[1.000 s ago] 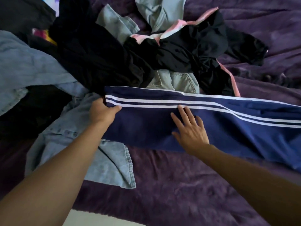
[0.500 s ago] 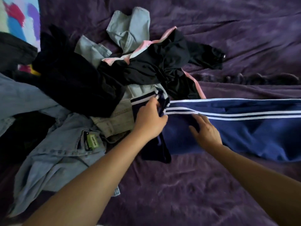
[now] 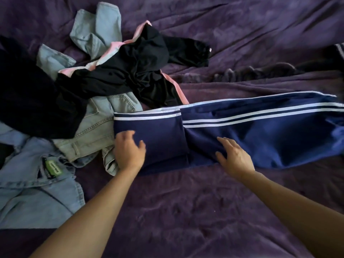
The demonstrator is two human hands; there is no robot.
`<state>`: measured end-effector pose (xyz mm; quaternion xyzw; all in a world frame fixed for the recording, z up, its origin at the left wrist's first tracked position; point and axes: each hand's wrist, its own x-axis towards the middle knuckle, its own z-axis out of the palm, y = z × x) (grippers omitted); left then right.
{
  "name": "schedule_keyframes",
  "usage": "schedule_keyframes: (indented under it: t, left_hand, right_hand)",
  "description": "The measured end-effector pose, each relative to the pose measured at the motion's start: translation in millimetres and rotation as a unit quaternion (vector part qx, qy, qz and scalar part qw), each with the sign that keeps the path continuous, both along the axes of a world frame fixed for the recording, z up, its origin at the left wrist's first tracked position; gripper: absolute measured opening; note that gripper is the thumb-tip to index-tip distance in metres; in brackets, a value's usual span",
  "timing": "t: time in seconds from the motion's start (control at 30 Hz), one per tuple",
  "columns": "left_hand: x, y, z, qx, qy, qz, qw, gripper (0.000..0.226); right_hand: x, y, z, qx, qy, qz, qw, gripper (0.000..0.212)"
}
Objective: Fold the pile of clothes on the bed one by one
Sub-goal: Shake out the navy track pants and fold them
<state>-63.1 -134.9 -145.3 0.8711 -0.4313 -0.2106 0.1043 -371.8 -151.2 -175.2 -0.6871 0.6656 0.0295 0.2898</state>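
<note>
Track pants (image 3: 260, 138) end now folded, left hand (image 3: 129, 152) atop

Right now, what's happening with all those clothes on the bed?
A person is folding navy track pants with white side stripes on the purple blanket. One end is already folded over. The left hand rests on that folded part, and the right hand lies flat on the pants beside the fold. To the left, light jeans, a black garment with pink trim and a denim shirt lie unfolded in a heap.
</note>
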Motion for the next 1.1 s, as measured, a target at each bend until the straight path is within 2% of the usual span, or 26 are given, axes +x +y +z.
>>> schedule_keyframes:
  t: [0.07, 0.17, 0.27, 0.37, 0.47, 0.53, 0.6, 0.67, 0.8, 0.83, 0.93, 1.0, 1.03, 1.1]
  left_hand:
    - [11, 8, 2, 0.034, -0.064, 0.003, 0.997, 0.045]
    - [-3, 9, -3, 0.069, -0.099, -0.129, 0.984, 0.046]
    - [-52, -6, -10, 0.081, -0.072, -0.219, 0.97, 0.045]
    - [-105, -23, -21, 0.116, -0.029, -0.253, 0.96, 0.046]
    - [-145, -33, -32, 0.15, -0.009, -0.266, 0.952, 0.047]
    - [-159, -37, -39, 0.176, -0.018, -0.266, 0.948, 0.048]
    - [-164, -39, -46, 0.201, -0.029, -0.263, 0.943, 0.049]
    - [-165, -38, -51, 0.217, -0.041, -0.263, 0.939, 0.049]
    - [-168, -38, -53, 0.229, -0.055, -0.263, 0.936, 0.049]
    - [-169, -39, -52, 0.232, -0.055, -0.262, 0.935, 0.049]
    - [-171, -41, -48, 0.236, -0.042, -0.253, 0.937, 0.048]
    - [-168, -43, -43, 0.239, -0.019, -0.237, 0.941, 0.047]
    - [-165, -43, -41, 0.239, -0.006, -0.23, 0.943, 0.046]
    - [-158, -40, -36, 0.237, 0.015, -0.219, 0.947, 0.045]
  right_hand:
    - [-16, -9, 2, -0.016, 0.01, 0.01, 1.0, 0.055]
    - [-58, -34, 4, -0.049, 0.041, 0.003, 0.998, 0.054]
    - [-121, -62, 12, -0.081, 0.101, -0.036, 0.991, 0.053]
    - [-190, -83, 23, -0.129, 0.156, -0.119, 0.972, 0.052]
    - [-250, -97, 30, -0.15, 0.182, -0.221, 0.946, 0.061]
    - [-281, -105, 28, -0.114, 0.145, -0.308, 0.934, 0.074]
    - [-303, -112, 20, -0.059, 0.047, -0.383, 0.921, 0.086]
    - [-316, -117, 12, -0.019, -0.047, -0.431, 0.901, 0.085]
    - [-319, -120, 2, 0.015, -0.113, -0.422, 0.9, 0.046]
    - [-317, -120, 4, 0.023, -0.125, -0.413, 0.902, 0.042]
    - [-304, -123, 18, 0.061, -0.144, -0.415, 0.896, 0.044]
    - [-291, -127, 40, 0.049, -0.136, -0.428, 0.892, 0.048]
    - [-281, -129, 53, 0.025, -0.11, -0.418, 0.902, 0.052]
    - [-248, -132, 82, -0.048, -0.002, -0.356, 0.933, 0.062]
